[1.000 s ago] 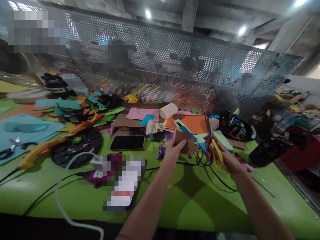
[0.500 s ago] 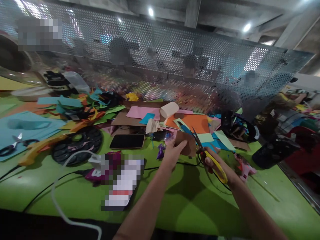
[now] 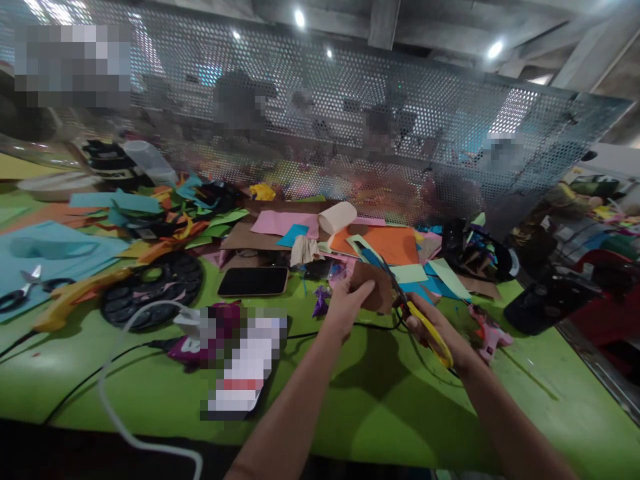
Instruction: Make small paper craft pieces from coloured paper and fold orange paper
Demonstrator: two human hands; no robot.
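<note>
the person's left hand [image 3: 351, 300] grips a small brown sheet of card or stiff paper [image 3: 373, 288] above the green desk [image 3: 360, 427], thumb pressed on its face, apparently to steady it while leaving its right edge free. the right hand [image 3: 434, 327] is closed around yellow-handled metal scissors [image 3: 419, 315], their blades angled up beside that edge, though whether they touch it cannot be told. a flat orange sheet [image 3: 395, 245] and a pale cream roll [image 3: 337, 219] lie beyond, probably set back to give the forearms room.
</note>
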